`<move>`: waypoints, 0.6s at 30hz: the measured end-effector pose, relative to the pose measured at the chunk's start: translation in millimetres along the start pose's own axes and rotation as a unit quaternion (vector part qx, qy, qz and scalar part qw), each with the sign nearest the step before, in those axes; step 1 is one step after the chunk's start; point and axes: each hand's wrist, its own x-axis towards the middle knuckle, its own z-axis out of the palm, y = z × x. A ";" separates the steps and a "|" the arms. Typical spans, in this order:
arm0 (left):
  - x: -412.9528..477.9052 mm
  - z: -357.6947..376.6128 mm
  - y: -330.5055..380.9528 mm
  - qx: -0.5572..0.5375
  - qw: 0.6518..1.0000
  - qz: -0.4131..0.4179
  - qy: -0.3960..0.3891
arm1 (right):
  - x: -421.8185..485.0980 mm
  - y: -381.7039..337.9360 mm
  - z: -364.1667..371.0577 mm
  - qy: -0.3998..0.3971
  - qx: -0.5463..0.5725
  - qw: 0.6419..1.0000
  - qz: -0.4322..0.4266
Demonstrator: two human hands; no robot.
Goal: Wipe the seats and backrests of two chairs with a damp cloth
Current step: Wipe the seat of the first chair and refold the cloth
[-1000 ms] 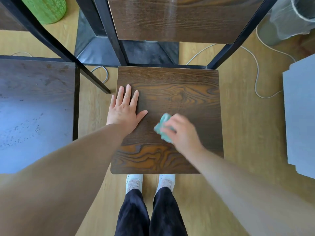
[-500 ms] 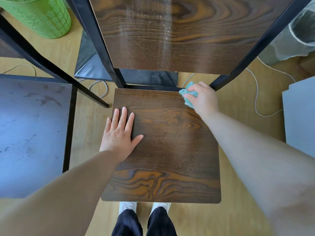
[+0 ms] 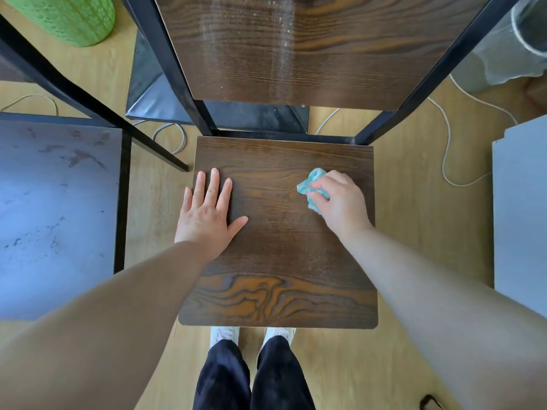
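Note:
A chair with a dark wood-grain seat (image 3: 275, 261) and black metal frame stands right below me. Its backrest (image 3: 310, 48) rises at the top, streaked with pale wet marks. My left hand (image 3: 207, 217) lies flat with straight fingers on the seat's left side. My right hand (image 3: 340, 202) grips a crumpled teal cloth (image 3: 310, 184) and presses it on the right part of the seat. A second chair's seat (image 3: 56, 208), dark and smudged, stands to the left.
A green perforated bin (image 3: 71, 16) stands at the top left. White cables (image 3: 447, 137) run over the wooden floor. A grey board (image 3: 521, 208) lies at the right, a pale bin with a bag (image 3: 509, 45) at the top right. My feet (image 3: 251, 335) stand at the seat's front edge.
My right hand with the cloth swept from the seat's middle to the back right corner, then drew back toward me along the right side. The left hand stayed flat in place.

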 end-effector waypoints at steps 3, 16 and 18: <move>-1.5 -1.2 0.2 -0.002 1.000 0.001 -0.001 | -32.9 -5.2 15.4 -0.004 0.004 1.000 -0.030; -3.1 -5.6 1.7 0.004 1.000 0.005 0.005 | -161.4 -35.3 69.4 -0.007 0.023 0.996 -0.086; -3.9 -6.3 2.2 0.003 1.000 0.008 0.007 | -182.2 -40.5 77.4 -0.009 0.036 0.993 -0.108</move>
